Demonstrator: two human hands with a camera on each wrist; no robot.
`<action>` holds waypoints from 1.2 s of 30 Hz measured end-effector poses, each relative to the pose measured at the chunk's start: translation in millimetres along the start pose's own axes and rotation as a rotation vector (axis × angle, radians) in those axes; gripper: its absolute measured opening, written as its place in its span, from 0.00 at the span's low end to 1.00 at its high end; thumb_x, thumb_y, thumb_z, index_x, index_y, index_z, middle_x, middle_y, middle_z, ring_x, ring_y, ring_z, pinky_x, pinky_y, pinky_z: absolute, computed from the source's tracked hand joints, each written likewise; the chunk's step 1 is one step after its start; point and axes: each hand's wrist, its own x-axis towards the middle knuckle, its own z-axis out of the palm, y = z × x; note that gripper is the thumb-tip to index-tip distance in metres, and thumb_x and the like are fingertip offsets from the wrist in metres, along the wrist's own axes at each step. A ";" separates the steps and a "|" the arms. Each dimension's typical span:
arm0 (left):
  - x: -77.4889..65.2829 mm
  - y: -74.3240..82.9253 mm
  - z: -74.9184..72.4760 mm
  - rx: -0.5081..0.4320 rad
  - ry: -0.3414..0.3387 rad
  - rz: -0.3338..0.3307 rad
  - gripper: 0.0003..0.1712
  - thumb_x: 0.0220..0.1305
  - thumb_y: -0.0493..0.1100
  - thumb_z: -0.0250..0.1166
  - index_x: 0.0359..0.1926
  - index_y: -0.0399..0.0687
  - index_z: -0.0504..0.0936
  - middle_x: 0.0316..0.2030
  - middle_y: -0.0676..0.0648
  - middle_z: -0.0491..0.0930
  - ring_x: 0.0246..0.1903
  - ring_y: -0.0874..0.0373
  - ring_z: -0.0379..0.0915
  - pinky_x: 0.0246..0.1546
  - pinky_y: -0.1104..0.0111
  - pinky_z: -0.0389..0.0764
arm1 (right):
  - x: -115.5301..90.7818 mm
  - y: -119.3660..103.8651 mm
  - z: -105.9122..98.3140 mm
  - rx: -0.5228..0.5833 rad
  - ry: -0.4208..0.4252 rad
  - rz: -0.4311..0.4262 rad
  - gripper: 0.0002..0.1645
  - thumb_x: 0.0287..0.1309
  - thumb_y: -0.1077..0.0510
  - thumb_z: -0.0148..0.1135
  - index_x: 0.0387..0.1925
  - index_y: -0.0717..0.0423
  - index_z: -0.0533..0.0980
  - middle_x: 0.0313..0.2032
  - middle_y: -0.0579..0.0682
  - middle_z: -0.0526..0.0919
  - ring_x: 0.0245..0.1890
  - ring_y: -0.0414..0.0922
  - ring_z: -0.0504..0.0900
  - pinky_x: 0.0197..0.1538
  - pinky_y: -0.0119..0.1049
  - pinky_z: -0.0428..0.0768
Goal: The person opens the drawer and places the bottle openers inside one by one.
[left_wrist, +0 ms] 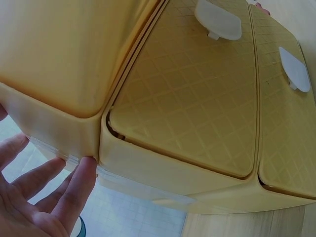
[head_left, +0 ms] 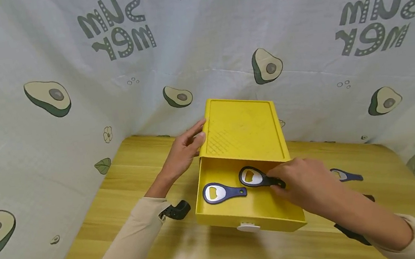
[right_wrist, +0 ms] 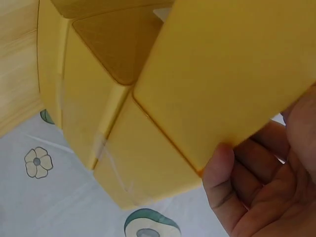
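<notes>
A yellow drawer cabinet stands on the table with its top drawer pulled out. My right hand pinches the dark handle of a bottle opener over the right side of this drawer. A second bottle opener, dark blue with a metal head, lies in the drawer to the left. My left hand touches the cabinet's left side, fingers nearly straight, as the left wrist view shows. In the right wrist view, the drawer's side wall hides the opener from sight.
Another blue bottle opener lies on the wooden table right of the cabinet, partly behind my right hand. Lower drawers with white knobs show in the left wrist view. A curtain printed with avocados hangs close behind the cabinet.
</notes>
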 end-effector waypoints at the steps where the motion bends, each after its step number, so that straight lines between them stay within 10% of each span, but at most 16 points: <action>1: -0.2 -0.1 0.0 0.002 0.000 0.000 0.29 0.78 0.49 0.52 0.76 0.61 0.62 0.72 0.48 0.66 0.61 0.48 0.74 0.54 0.57 0.83 | 0.2 -0.6 0.7 -0.011 -0.004 0.003 0.11 0.51 0.53 0.77 0.38 0.49 0.87 0.32 0.43 0.88 0.23 0.37 0.77 0.20 0.31 0.69; 8: -0.1 -0.3 0.4 0.021 0.006 -0.001 0.29 0.78 0.50 0.52 0.76 0.62 0.63 0.72 0.49 0.67 0.61 0.49 0.74 0.54 0.57 0.83 | 0.5 -1.5 2.5 -0.027 -0.013 0.032 0.12 0.51 0.53 0.77 0.39 0.48 0.87 0.33 0.44 0.88 0.25 0.41 0.80 0.21 0.35 0.73; 36: -1.3 0.9 0.6 0.015 0.003 -0.002 0.29 0.78 0.50 0.53 0.76 0.62 0.63 0.71 0.47 0.67 0.61 0.48 0.74 0.54 0.55 0.83 | -72.4 -28.1 -19.2 0.412 0.401 -0.035 0.27 0.36 0.63 0.83 0.34 0.30 0.82 0.29 0.23 0.81 0.27 0.24 0.78 0.35 0.16 0.75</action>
